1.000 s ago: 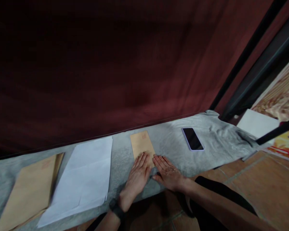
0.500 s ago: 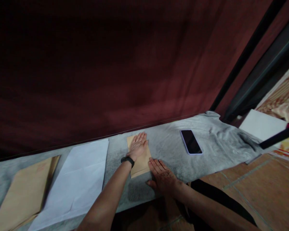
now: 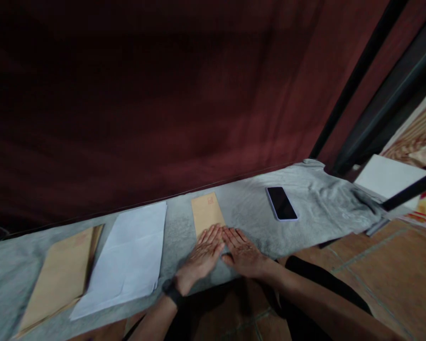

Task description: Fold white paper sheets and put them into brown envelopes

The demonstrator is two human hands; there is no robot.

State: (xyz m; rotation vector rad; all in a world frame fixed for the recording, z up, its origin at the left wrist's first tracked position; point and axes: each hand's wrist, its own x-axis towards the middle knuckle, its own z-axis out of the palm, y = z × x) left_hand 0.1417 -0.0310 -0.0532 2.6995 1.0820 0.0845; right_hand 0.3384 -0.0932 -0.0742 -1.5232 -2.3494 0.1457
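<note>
Env. [image 3: 206, 213] w/ illeg. red print [image 3: 210, 201]

Possibly a home, judging by orange-brown floor tiles [image 3: 397, 265], soft grey cloth [image 3: 319, 203] and a phone [image 3: 282, 203].

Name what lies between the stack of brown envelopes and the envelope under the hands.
White paper lies there on the grey cloth, between the brown envelopes and the touched envelope, as the head view shows.

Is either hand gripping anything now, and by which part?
Nothing is gripped: the left hand and right hand lie flat, palms down, at the near end of the brown envelope.
</note>
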